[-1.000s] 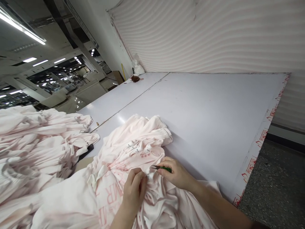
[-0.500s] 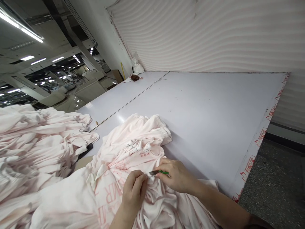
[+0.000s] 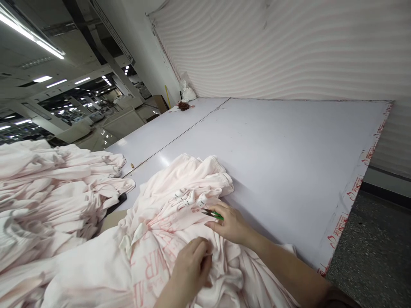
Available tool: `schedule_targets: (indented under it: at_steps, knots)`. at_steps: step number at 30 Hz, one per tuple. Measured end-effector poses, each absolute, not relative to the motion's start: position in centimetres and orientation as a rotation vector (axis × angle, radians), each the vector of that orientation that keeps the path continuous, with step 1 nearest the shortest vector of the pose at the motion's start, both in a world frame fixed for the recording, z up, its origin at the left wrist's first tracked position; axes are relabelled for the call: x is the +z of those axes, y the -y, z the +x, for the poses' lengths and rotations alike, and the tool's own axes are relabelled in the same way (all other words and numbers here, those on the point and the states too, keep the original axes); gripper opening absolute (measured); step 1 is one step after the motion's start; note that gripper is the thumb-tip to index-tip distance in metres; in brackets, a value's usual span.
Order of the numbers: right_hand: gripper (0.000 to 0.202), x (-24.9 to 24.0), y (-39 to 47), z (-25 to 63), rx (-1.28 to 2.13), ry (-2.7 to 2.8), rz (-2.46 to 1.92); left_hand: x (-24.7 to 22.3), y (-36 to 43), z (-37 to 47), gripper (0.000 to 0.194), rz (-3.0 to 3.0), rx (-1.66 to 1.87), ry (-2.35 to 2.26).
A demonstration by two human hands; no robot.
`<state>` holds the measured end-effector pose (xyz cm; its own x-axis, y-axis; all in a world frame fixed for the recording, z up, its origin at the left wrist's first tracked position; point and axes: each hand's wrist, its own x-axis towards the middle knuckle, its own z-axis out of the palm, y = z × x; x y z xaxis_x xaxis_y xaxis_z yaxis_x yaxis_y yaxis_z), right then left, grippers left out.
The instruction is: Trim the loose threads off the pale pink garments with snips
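Note:
Pale pink garments (image 3: 192, 171) with red lettering lie bunched on the white table (image 3: 272, 149). My right hand (image 3: 229, 222) holds small green-handled thread snips (image 3: 214, 214), their dark blades parted and pointing left over the fabric. Lower down and to the left, my left hand (image 3: 192, 267) rests at the garment with its fingers curled together. Whatever lies between those fingers is too small and blurred to name. Small dark marks show on the folds just above the snips.
A large heap of pink garments (image 3: 64, 184) fills the left side. A dark object (image 3: 117, 203) pokes out beside it. At the table's far end are a white plastic bag (image 3: 189, 92) and a reddish-brown bundle (image 3: 183, 105). A quilted sheet hangs behind.
My right hand has moved up with the snips, away from my left hand, and the blades are now apart. My left hand has shifted slightly right and down.

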<state>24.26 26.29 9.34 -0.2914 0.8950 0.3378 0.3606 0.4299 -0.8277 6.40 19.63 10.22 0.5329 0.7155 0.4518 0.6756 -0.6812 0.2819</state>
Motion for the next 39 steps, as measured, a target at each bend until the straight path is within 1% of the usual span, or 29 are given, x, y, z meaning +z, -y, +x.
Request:
schedule_targets:
  at_steps: [2,3,5,7,9,10,13,15,19,22,23,26,28,33,36,39]
  knots:
    - [0.028,8.7,-28.3,23.3,0.746,1.924,-1.116,10.3,-19.6,6.7,0.012,2.563,0.627,-1.340]
    - [0.028,8.4,-29.2,22.8,0.726,1.963,-1.142,10.4,-19.8,6.7,0.014,2.466,0.566,-1.435]
    - [0.031,7.7,-30.8,22.0,0.709,2.005,-1.165,10.6,-20.5,6.6,0.025,2.254,0.512,-1.601]
    - [0.031,7.1,-31.7,21.4,0.704,2.008,-1.174,10.7,-21.7,6.1,0.027,2.115,0.550,-1.703]
    - [0.024,6.6,-32.2,21.1,0.702,1.988,-1.191,10.8,-23.1,5.7,0.016,2.103,0.631,-1.743]
    - [0.019,6.4,-32.3,21.1,0.705,1.970,-1.197,10.9,-23.9,5.5,0.013,2.129,0.669,-1.760]
    - [0.013,5.8,-32.4,21.3,0.724,1.890,-1.189,11.1,-26.4,5.6,0.025,2.212,0.672,-1.791]
    - [0.013,5.5,-32.3,21.7,0.739,1.824,-1.170,11.1,-27.8,6.0,0.027,2.217,0.637,-1.776]
    - [0.010,5.2,-31.4,22.6,0.779,1.720,-1.106,11.0,-28.9,6.7,0.022,2.151,0.675,-1.732]
    - [0.012,5.2,-30.4,23.2,0.827,1.687,-1.039,11.3,-28.3,6.5,0.008,2.047,0.714,-1.673]
    - [0.014,5.4,-30.0,23.3,0.843,1.677,-1.019,11.5,-28.0,6.2,0.011,1.983,0.706,-1.635]
    - [0.014,6.2,-29.0,23.4,0.855,1.626,-0.949,12.1,-27.3,5.5,0.035,1.756,0.642,-1.497]
    - [0.010,7.1,-28.6,23.3,0.831,1.609,-0.910,12.5,-27.0,5.2,0.043,1.620,0.624,-1.414]
    - [0.002,8.2,-28.5,22.7,0.767,1.685,-0.923,12.9,-26.7,5.2,0.045,1.244,0.715,-1.285]
    - [0.007,8.3,-28.3,22.4,0.702,1.683,-0.866,12.9,-26.5,5.4,0.047,1.202,0.747,-1.286]
    - [0.012,8.5,-27.9,22.4,0.696,1.622,-0.836,13.0,-26.1,5.6,0.044,1.157,0.783,-1.284]
